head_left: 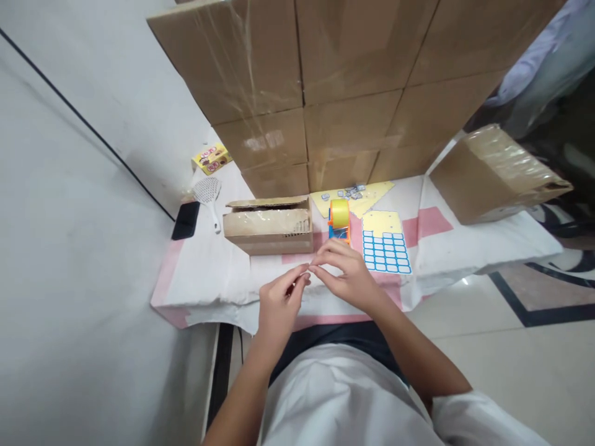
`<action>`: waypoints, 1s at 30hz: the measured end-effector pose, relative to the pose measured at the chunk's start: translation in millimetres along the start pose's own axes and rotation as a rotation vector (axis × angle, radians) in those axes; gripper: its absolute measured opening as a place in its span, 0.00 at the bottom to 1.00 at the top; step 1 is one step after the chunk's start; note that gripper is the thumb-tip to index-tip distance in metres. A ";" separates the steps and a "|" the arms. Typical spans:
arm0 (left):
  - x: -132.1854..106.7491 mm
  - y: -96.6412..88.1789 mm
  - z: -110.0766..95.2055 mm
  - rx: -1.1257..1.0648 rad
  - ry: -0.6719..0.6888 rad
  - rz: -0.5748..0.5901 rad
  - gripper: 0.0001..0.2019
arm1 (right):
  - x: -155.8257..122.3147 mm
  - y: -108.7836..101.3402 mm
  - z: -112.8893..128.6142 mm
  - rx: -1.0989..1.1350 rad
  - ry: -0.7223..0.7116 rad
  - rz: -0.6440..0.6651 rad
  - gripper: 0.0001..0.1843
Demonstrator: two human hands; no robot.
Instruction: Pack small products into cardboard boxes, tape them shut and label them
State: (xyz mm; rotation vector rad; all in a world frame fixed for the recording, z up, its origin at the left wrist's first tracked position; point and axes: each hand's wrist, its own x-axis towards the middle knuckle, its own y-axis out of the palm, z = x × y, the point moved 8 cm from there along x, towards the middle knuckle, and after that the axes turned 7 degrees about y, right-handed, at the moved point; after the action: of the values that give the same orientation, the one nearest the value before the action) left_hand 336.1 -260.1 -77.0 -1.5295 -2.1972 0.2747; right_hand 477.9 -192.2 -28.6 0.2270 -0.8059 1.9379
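My left hand (pixel 281 303) and my right hand (pixel 346 272) meet fingertip to fingertip over the near edge of the cloth-covered table (pixel 209 279). Both pinch something small between thumb and fingers; I cannot make out what it is. Just beyond my right hand stands a tape dispenser with a yellow roll (pixel 339 220). A sheet of blue-bordered labels (pixel 387 251) lies to its right. An open low cardboard box (pixel 269 224) sits beyond my left hand.
A wall of stacked cardboard cartons (pixel 325 87) fills the back of the table. Another carton (pixel 493 173) lies at the right end. A black phone (pixel 186 220), a white brush (pixel 209 193) and a small yellow box (pixel 212 158) lie at the left. Yellow backing sheets (pixel 353 197) lie behind the dispenser.
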 end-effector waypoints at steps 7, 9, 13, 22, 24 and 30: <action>7.6 -23.9 10.0 -0.101 -0.334 0.025 0.37 | 34.0 -1.0 20.8 -0.098 -0.144 0.106 0.07; 13.0 -42.1 17.9 -0.022 -0.339 0.010 0.27 | 49.8 -6.6 22.0 -0.019 -0.127 0.061 0.10; 16.8 -90.2 43.0 0.149 -0.333 -0.113 0.15 | 70.5 -45.1 -0.9 0.158 0.076 -0.246 0.12; 34.8 -94.8 49.6 0.086 -0.211 -0.197 0.15 | 64.3 -43.8 -54.1 0.446 0.459 -0.320 0.13; 43.1 -82.8 45.8 0.042 -0.181 -0.176 0.16 | 59.9 -40.1 -58.7 0.492 0.490 -0.311 0.13; 63.3 -23.3 26.6 -0.303 -0.109 0.103 0.27 | 56.3 -16.8 -60.6 0.520 0.510 -0.148 0.10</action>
State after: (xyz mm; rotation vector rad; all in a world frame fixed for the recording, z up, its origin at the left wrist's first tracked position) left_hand 286.0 -207.7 -75.5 -1.8313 -2.3311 0.0588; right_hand 475.0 -108.7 -40.6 0.0875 0.0544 1.9118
